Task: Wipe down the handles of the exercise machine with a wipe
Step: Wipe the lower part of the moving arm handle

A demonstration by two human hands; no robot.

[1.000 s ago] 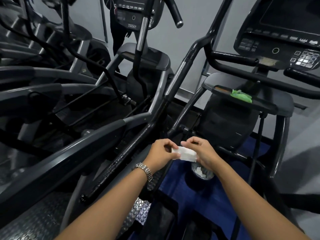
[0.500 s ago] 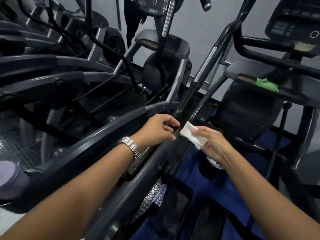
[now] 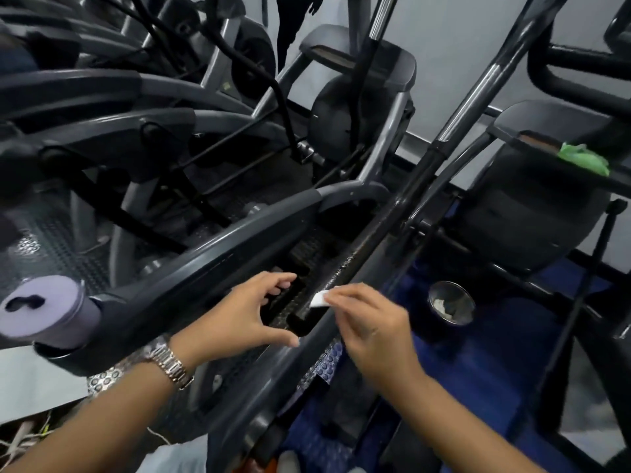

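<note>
A folded white wipe [image 3: 320, 298] is pinched in the fingers of my right hand [image 3: 372, 327], close against the long black moving arm [image 3: 403, 199] of the elliptical machine, which runs diagonally up to the right. My left hand [image 3: 246, 312], with a metal watch on its wrist, hovers just left of that bar with thumb and fingers spread in an open curve, holding nothing. Most of the wipe is hidden behind my right fingers.
A grey side rail [image 3: 218, 244] crosses on the left. A lilac cylinder [image 3: 44, 312] sits at its near end. A green cloth [image 3: 585, 158] lies on the machine's tray at right. A small round bin [image 3: 450, 302] stands on the blue floor mat [image 3: 512, 336]. More machines crowd the left.
The view has tilted further down. My left hand has let go of the wipe and moved apart, fingers spread. My right hand has carried the wipe down along the black bar.
</note>
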